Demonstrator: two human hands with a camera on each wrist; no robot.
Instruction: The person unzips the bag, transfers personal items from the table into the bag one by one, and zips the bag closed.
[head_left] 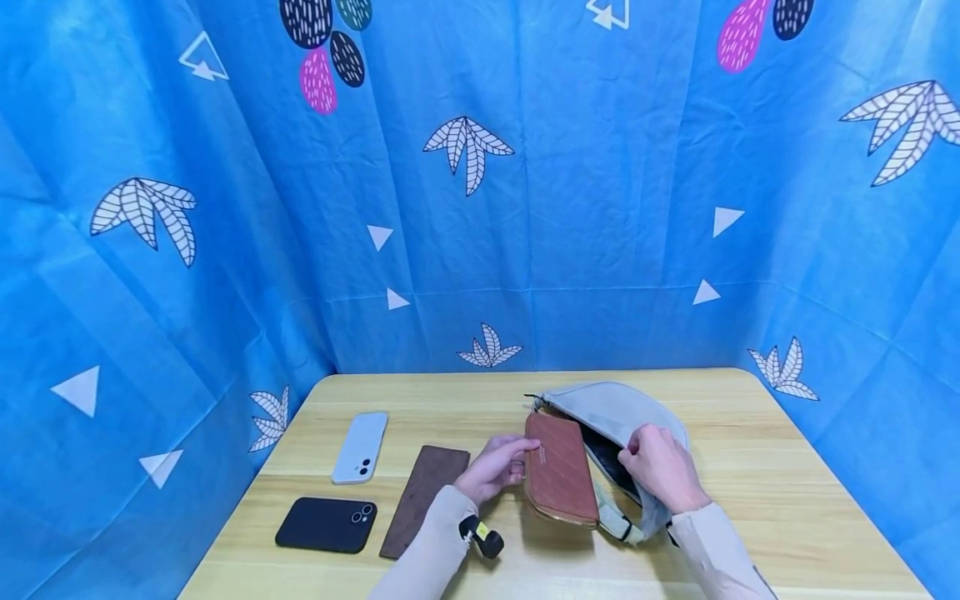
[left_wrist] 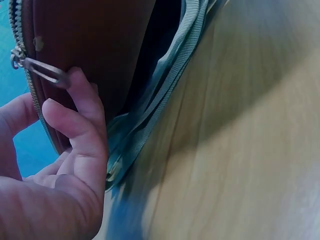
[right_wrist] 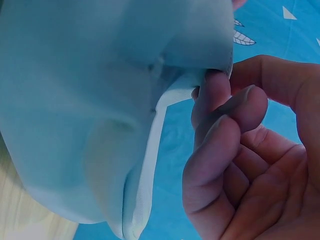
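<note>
A brown zip wallet (head_left: pixel 562 471) with a gold zipper stands tilted at the mouth of a pale grey waist bag (head_left: pixel 626 408). My left hand (head_left: pixel 497 468) grips the wallet by its left edge, thumb on the front and fingers behind. In the left wrist view, the wallet's zipper pull (left_wrist: pixel 47 74) hangs by the fingers. My right hand (head_left: pixel 663 467) pinches the edge of the bag's opening, spreading it so the dark lining shows. The right wrist view shows the bag's fabric (right_wrist: pixel 75 100) bunched by the fingers of that hand (right_wrist: pixel 250 150).
On the left of the wooden table (head_left: pixel 720 575) lie a light blue phone (head_left: pixel 360 447), a black phone (head_left: pixel 326 525) and a dark brown flat wallet-like piece (head_left: pixel 427 496), partly behind my left forearm. The bag's strap and buckle (head_left: pixel 618 525) hang at its front. A blue patterned curtain (head_left: pixel 600 208) surrounds the table.
</note>
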